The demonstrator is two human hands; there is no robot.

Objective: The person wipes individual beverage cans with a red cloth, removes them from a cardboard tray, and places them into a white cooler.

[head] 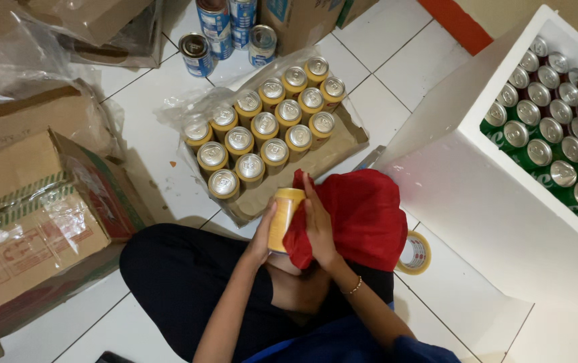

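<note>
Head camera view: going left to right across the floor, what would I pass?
Brown cardboard box → tray of gold-yellow drink cans → red cloth in the right hand → roll of tape → white foam box of green cans.

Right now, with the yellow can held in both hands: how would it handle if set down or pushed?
The yellow can looks rigid; the left hand grips it without denting. Its smooth metal skin is probably slippery, though the red cloth under the right hand may add grip. Laid sideways it would likely roll on the tiled floor.
</note>
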